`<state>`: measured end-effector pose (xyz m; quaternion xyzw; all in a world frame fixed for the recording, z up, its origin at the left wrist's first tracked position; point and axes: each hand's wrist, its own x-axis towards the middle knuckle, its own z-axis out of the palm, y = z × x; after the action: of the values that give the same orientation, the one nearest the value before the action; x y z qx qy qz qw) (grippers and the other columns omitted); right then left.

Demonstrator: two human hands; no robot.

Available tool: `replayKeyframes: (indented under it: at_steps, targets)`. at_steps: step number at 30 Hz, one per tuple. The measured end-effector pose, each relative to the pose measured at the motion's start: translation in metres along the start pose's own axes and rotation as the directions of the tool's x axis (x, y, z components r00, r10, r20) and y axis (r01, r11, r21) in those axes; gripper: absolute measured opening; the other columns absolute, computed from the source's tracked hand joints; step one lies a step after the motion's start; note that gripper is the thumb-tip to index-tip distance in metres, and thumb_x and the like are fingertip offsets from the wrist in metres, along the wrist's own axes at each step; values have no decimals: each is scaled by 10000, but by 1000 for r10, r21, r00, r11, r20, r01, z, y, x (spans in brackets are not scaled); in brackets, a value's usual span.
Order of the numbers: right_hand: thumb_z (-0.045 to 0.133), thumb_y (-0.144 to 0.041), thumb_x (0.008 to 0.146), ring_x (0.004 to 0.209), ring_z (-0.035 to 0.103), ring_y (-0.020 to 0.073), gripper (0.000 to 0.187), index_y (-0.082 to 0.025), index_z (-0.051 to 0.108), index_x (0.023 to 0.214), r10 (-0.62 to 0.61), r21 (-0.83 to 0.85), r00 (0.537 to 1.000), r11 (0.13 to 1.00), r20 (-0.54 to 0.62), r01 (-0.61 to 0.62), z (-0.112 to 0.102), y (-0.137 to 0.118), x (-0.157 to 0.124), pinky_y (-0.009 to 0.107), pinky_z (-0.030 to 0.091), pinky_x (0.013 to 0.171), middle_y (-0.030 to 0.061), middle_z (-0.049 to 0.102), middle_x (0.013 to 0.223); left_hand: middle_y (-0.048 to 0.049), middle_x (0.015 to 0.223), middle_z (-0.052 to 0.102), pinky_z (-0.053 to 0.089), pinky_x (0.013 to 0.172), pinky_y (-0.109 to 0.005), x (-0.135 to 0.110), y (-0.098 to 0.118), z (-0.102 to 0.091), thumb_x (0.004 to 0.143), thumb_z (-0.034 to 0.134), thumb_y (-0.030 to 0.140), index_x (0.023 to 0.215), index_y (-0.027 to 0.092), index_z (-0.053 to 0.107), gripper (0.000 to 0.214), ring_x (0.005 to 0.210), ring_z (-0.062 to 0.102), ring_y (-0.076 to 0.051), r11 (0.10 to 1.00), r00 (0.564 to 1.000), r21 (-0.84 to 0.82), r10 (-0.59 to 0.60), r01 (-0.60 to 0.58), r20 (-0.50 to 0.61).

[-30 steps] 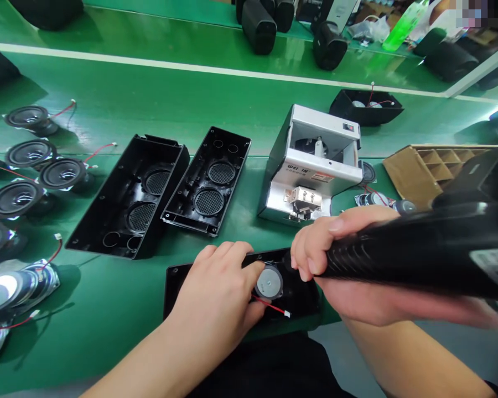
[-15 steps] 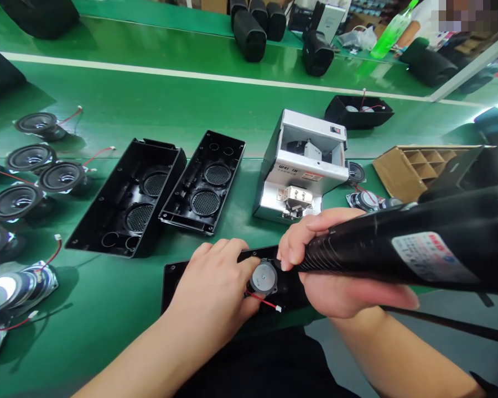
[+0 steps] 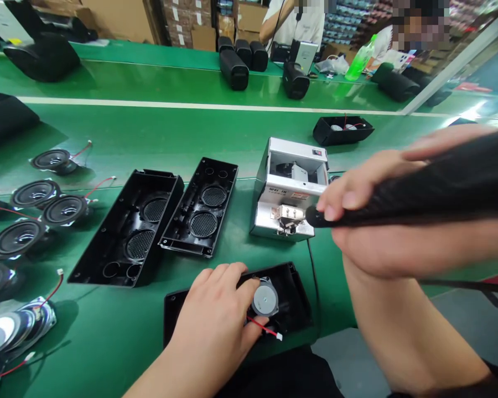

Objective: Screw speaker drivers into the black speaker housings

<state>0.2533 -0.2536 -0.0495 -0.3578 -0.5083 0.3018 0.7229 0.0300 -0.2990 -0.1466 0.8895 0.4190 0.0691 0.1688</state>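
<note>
Before me on the green table lies a black speaker housing point(image 3: 292, 287) with a round speaker driver point(image 3: 266, 299) in it, magnet side up. My left hand point(image 3: 219, 307) rests over the housing, thumb and fingers curled about that driver; a red wire with a white plug sticks out beside the thumb. Raised at the right, my right hand point(image 3: 377, 243) grips a black electric screwdriver point(image 3: 435, 185), partly blurred. Its tip end points at the metal outlet block of the silver screw feeder point(image 3: 288, 193); I cannot tell whether they touch.
Two open black housings point(image 3: 126, 229) point(image 3: 203, 207) lie left of the feeder. Several loose drivers point(image 3: 35, 193) spread along the left side. Farther back are another housing with drivers point(image 3: 342, 130), black speakers point(image 3: 234, 69) and a green bottle point(image 3: 361, 58). People sit across the table.
My right hand has lifted the screwdriver off the housing and swung it up and right to the screw feeder. My left hand stays at the driver. The view has tilted up.
</note>
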Motion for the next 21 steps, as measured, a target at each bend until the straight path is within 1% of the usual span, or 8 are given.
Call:
replayKeyframes:
  at_steps: [2,3,5,8,11,16,18,21]
  targets:
    - [580,-1061,704,423,559,195,800,-280,700,825,-2,-2,997,1000,-77,2,13,11,8,351,385,347,-21,582,530,-95,1341,734,571,905,-519,-1,-1,2,840,904,277,1243,266,780,422,1116,719,-332,1000,1000,-16,7,-8,-22]
    - [568,-1083,671,393,544,194,840,-268,686,834,10,-33,995,999,-98,-13,18,15,10,355,352,313,-26,573,515,-92,1336,733,572,898,-516,-1,-2,2,838,905,279,1235,266,780,416,1106,718,-329,1000,1000,-23,11,-11,-30]
    - [528,-1102,655,383,543,195,874,-268,665,876,39,-81,993,996,-113,-48,24,19,10,360,362,308,-35,574,518,-90,1338,729,572,889,-508,-1,-2,3,839,907,285,1226,267,777,409,1109,715,-328,999,999,-35,16,-17,-37]
    - [524,-1101,643,399,552,207,865,-276,643,876,47,-89,990,994,-129,-59,22,20,8,357,387,339,-34,564,483,-100,1348,721,571,879,-503,-2,-4,4,839,912,305,1218,258,772,407,1128,712,-338,999,998,-36,25,-27,-49]
    - [532,-1118,601,373,526,207,884,-272,645,833,51,-79,991,995,-127,-62,20,21,7,360,349,320,-29,551,455,-95,1334,723,568,859,-502,-3,-4,5,839,913,310,1218,257,765,410,1110,714,-335,999,998,-34,29,-30,-49]
    - [481,-1075,722,403,542,202,869,-257,688,929,-25,-101,990,995,-137,11,19,24,9,353,368,332,-25,568,513,-80,1325,720,559,864,-497,-2,-4,5,844,902,296,1219,269,761,401,1098,708,-322,999,999,-40,22,-24,-46]
    - [490,-1079,706,412,551,209,858,-266,668,911,16,-114,990,993,-143,-33,19,23,11,355,389,353,-28,547,482,-85,1333,718,557,853,-493,-2,-3,5,842,902,295,1225,266,762,409,1102,708,-327,999,999,-33,26,-27,-44]
    - [588,-1100,603,387,530,217,848,-282,635,822,94,-111,979,987,-181,-116,23,19,12,369,361,330,-33,539,446,-88,1331,717,552,843,-488,-2,-3,4,842,902,299,1226,261,765,410,1094,707,-327,999,999,-26,26,-27,-46]
